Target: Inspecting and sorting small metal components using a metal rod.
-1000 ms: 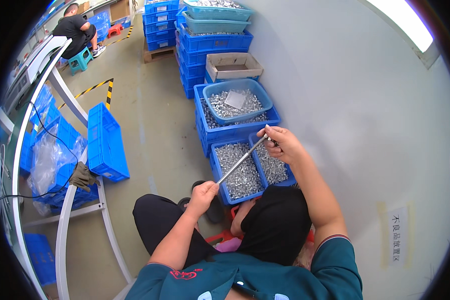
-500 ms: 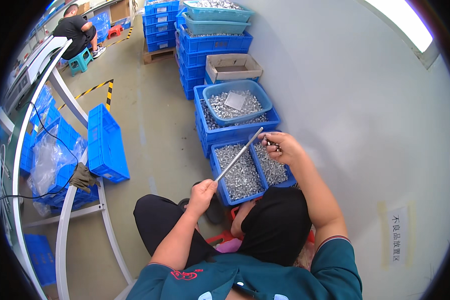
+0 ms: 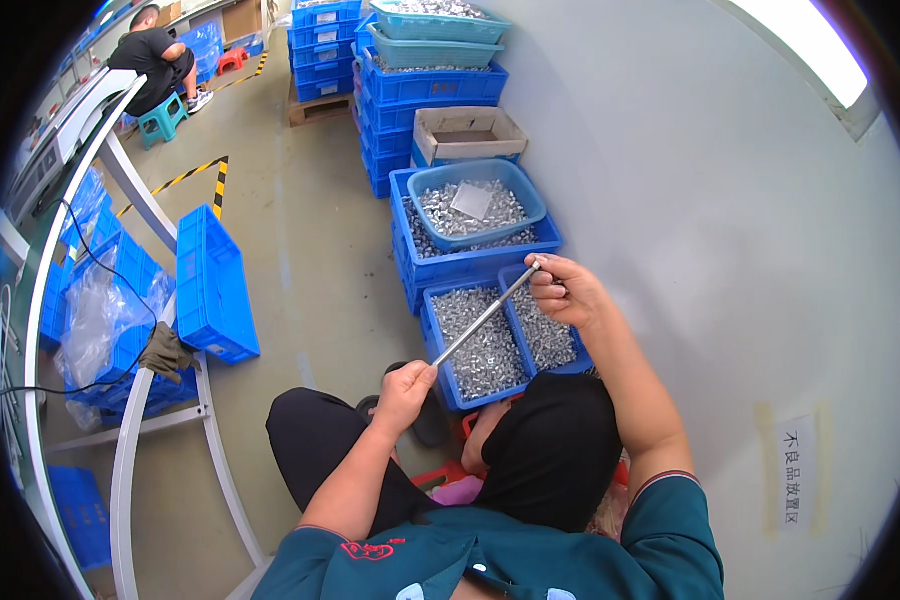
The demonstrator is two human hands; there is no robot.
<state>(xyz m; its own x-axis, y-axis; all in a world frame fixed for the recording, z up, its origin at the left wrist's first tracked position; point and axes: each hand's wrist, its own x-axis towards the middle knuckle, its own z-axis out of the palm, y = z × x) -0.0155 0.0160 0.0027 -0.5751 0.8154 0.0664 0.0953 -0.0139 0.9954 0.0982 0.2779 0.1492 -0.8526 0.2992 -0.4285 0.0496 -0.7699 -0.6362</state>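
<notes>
My left hand (image 3: 407, 396) is closed around the lower end of a thin metal rod (image 3: 482, 322), which slants up to the right. At the rod's far tip, my right hand (image 3: 570, 292) pinches a small silvery metal part (image 3: 536, 265) against or over the end; which of these I cannot tell. More small shiny pieces seem tucked under its curled fingers, mostly hidden. Below the rod stands a divided blue bin (image 3: 523, 352), both compartments filled with small silvery metal parts (image 3: 480, 365).
Behind the bin, a light-blue basin (image 3: 425, 177) of metal parts sits on a blue crate (image 3: 398, 245). Farther back are stacked crates (image 3: 380, 118) and an open carton (image 3: 518, 140). A white frame (image 3: 130, 470) and an upended blue crate (image 3: 210, 290) stand left; a wall (image 3: 750, 250) rises right.
My right hand has brought a small metal part up to the rod's tip, where its fingers now meet the rod. The left hand stays nearly still.
</notes>
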